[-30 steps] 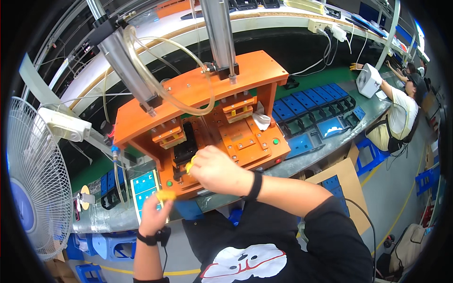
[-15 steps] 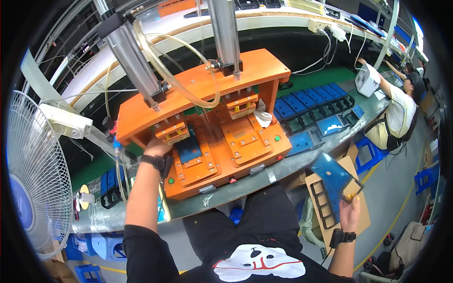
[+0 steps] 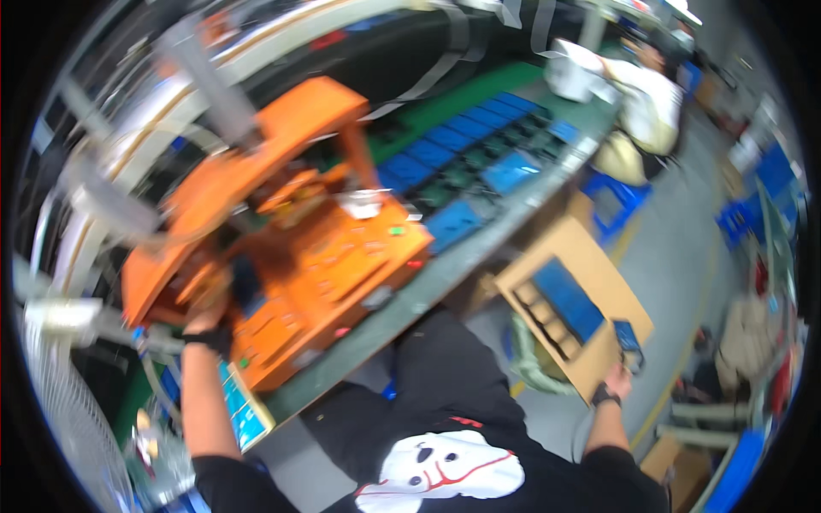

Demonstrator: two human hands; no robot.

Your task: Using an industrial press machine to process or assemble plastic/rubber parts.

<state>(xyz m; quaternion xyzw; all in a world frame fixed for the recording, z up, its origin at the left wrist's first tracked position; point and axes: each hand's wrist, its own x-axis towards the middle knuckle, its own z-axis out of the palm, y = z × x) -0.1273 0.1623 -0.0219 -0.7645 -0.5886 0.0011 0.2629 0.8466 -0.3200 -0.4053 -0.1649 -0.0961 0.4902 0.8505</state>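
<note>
Blue panel (image 3: 629, 336) is held in the right hand (image 3: 617, 380) at the cardboard box's (image 3: 590, 256) near corner — not yet slotted in. The left hand (image 3: 205, 321) is laid on the orange press fixture (image 3: 342, 248); its grip cannot be told.

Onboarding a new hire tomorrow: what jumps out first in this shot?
The big orange press fixture on the bench left of centre dominates, with the left hand reaching up onto its lower-left side. Low right, the right hand holds a small blue panel at the edge of a cardboard box with slotted blue parts. Behind the fixture, rows of blue trays run along the green bench top.
</note>
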